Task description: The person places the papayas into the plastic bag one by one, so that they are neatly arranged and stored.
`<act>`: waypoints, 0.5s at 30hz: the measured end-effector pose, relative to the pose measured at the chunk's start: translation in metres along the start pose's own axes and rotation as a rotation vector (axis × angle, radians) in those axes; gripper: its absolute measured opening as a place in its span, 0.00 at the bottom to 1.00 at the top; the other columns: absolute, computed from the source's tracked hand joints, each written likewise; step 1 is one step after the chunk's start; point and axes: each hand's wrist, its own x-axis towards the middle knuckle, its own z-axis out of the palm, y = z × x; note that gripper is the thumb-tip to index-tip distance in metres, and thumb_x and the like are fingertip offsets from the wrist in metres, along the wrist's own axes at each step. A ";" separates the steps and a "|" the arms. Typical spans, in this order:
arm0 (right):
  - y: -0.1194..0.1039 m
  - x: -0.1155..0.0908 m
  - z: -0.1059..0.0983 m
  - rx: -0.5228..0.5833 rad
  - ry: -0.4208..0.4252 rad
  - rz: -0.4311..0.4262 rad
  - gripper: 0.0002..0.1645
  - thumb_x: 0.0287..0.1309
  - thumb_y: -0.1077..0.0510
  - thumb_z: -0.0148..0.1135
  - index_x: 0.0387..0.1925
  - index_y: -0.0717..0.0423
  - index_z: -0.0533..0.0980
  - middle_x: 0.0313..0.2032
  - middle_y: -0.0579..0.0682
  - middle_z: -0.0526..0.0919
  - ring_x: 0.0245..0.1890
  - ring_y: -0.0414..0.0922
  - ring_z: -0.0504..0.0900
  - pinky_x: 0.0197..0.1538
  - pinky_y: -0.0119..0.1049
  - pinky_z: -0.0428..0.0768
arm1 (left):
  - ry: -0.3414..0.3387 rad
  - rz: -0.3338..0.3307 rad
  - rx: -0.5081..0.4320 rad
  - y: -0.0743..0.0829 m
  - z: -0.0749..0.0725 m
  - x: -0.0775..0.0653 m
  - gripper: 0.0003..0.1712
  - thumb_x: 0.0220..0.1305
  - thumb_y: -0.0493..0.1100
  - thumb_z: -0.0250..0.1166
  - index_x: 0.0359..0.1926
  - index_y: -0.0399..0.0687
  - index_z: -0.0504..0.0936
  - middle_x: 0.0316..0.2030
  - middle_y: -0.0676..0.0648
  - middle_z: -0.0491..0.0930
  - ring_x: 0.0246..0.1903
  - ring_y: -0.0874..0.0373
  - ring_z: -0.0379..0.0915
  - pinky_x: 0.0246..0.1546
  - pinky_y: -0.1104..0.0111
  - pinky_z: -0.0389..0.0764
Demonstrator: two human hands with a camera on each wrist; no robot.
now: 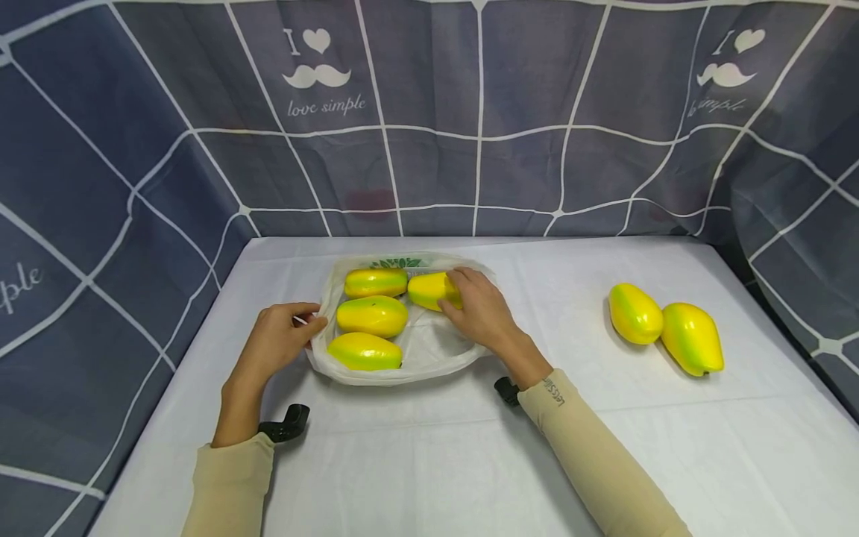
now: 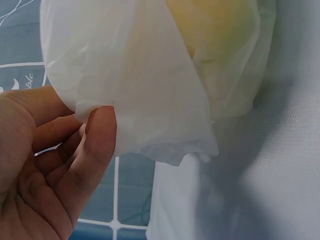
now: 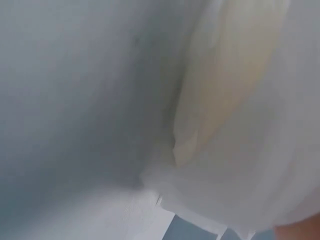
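Observation:
A white plastic bag (image 1: 429,358) with a green leaf print lies spread with its mouth facing up. My left hand (image 1: 280,334) pinches the bag's left edge between thumb and fingers, as the left wrist view also shows. Inside the bag, my right hand (image 1: 485,309) grips a yellow papaya (image 1: 429,289) at the upper right, covering its right end. Three more yellow-green papayas (image 1: 372,317) lie stacked in a column along the bag's left side. In the right wrist view the bag's side (image 3: 240,165) hides the fingers and the held fruit.
Two papayas, one smaller (image 1: 635,313) and one larger (image 1: 693,338), touch each other on the right of the white-covered table (image 1: 429,477). A dark grey checked curtain (image 1: 429,171) encloses the back and sides. Each wrist carries a black camera mount (image 1: 287,424).

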 end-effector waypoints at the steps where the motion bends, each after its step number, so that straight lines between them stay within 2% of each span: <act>1: 0.001 -0.001 -0.001 0.008 -0.002 -0.005 0.32 0.62 0.52 0.66 0.61 0.66 0.73 0.61 0.60 0.74 0.62 0.55 0.71 0.64 0.48 0.67 | -0.001 -0.001 0.000 0.000 0.000 0.000 0.25 0.70 0.43 0.62 0.60 0.29 0.76 0.41 0.38 0.81 0.25 0.56 0.79 0.26 0.63 0.75; 9: 0.007 -0.011 -0.013 0.086 0.031 -0.026 0.30 0.61 0.55 0.67 0.60 0.68 0.73 0.59 0.61 0.76 0.62 0.56 0.72 0.64 0.50 0.68 | 0.003 0.002 0.005 0.000 0.000 -0.001 0.24 0.69 0.42 0.62 0.59 0.29 0.77 0.41 0.38 0.81 0.25 0.57 0.78 0.26 0.63 0.75; 15: 0.015 -0.026 -0.023 0.070 0.037 -0.027 0.29 0.62 0.55 0.67 0.60 0.68 0.74 0.58 0.61 0.77 0.61 0.56 0.73 0.64 0.50 0.68 | 0.003 -0.003 0.005 -0.001 -0.001 -0.002 0.24 0.69 0.43 0.62 0.59 0.29 0.77 0.40 0.38 0.81 0.25 0.57 0.78 0.26 0.63 0.75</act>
